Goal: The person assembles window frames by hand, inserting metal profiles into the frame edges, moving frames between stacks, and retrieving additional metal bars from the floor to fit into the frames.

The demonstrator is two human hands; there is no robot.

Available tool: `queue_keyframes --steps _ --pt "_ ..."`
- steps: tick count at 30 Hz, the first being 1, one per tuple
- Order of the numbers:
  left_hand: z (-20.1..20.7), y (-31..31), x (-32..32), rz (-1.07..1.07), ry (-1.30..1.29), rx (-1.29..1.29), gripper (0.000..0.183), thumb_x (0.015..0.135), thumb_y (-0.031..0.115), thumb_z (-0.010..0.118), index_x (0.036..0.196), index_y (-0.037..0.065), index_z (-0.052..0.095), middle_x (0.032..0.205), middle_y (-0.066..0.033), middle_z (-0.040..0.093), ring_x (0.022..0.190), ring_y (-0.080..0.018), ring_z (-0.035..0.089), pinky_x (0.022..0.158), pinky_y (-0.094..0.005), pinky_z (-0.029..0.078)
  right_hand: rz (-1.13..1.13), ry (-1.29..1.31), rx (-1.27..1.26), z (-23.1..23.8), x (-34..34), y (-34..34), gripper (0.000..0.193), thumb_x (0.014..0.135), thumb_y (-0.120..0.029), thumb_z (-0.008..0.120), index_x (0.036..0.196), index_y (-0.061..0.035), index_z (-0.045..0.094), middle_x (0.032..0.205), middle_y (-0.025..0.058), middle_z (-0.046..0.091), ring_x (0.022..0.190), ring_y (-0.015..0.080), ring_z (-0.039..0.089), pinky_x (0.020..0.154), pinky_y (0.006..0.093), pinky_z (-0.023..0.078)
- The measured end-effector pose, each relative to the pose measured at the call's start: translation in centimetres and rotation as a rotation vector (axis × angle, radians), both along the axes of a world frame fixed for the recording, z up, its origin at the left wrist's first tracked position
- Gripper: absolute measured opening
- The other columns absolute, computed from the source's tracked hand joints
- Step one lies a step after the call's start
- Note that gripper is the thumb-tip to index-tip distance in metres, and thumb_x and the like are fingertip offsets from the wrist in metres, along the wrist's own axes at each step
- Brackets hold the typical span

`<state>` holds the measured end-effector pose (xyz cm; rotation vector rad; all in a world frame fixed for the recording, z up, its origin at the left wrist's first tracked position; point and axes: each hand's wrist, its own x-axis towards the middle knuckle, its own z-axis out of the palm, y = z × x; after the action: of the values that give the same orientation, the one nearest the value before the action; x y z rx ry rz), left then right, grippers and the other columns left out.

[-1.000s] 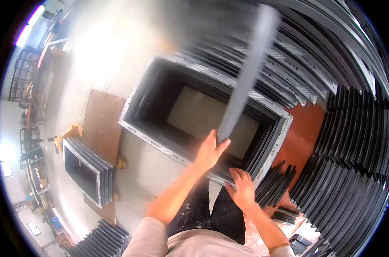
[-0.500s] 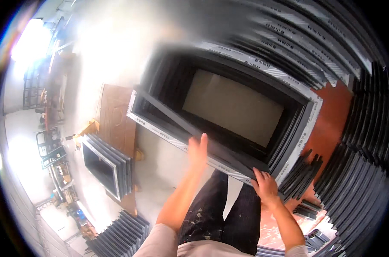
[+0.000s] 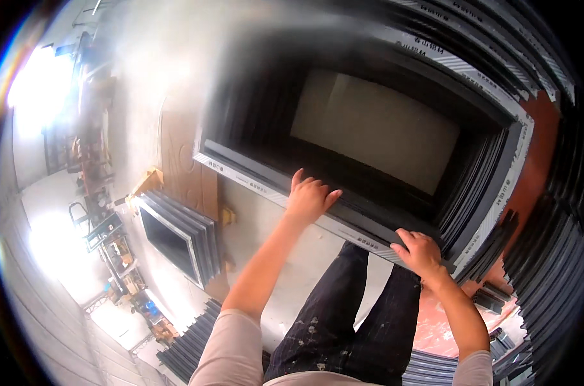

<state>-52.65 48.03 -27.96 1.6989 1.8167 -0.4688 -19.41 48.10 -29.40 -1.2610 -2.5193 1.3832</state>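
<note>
A tall stack of dark rectangular frames point(image 3: 498, 193) with pale taped edges stands in front of me, open in the middle down to a grey floor. My left hand point(image 3: 310, 198) lies flat on the near rail of the top frame point(image 3: 253, 183), fingers spread over its edge. My right hand point(image 3: 420, 252) grips the same rail further right, close to the near right corner. Both forearms reach up from the lower edge of the picture. My dark spattered trousers point(image 3: 350, 321) show below the rail.
A smaller stack of dark frames point(image 3: 176, 235) sits on a brown board point(image 3: 182, 161) to the left, with yellow wedges beside it. More dark profiles line the right side point(image 3: 556, 257) and the lower left point(image 3: 189, 341). A red floor patch point(image 3: 440, 321) lies by my right leg. Workshop clutter fills the far left.
A long rail held upright a second ago has come down flat onto the stack. Both hands followed it down and now rest on it; the view has shifted closer.
</note>
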Motion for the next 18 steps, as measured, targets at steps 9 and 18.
queue_keyframes --steps 9,18 --pt "-1.6 -1.1 -1.8 0.008 -0.050 0.118 0.047 0.099 0.045 0.044 0.082 0.010 0.072 0.081 -0.0065 0.065 0.094 -0.0271 0.058 0.101 -0.0453 0.031 0.006 0.020 -0.046 -1.0 -1.6 0.6 0.031 0.085 -0.031 0.068 0.107 -0.0107 0.061 0.084 0.0148 0.067 0.081 0.0356 0.065 0.070 0.0454 0.052" --pt "-6.5 -6.3 -5.8 -0.225 0.003 0.386 0.025 0.086 0.027 0.070 0.100 0.007 0.069 0.101 -0.0109 0.068 0.103 -0.0305 0.060 0.095 -0.0461 0.041 -0.137 0.057 -0.082 -5.3 -3.1 -3.1 0.027 0.091 -0.035 0.060 0.097 -0.0085 0.064 0.087 0.0125 0.065 0.088 0.0325 0.065 0.076 0.0461 0.052"
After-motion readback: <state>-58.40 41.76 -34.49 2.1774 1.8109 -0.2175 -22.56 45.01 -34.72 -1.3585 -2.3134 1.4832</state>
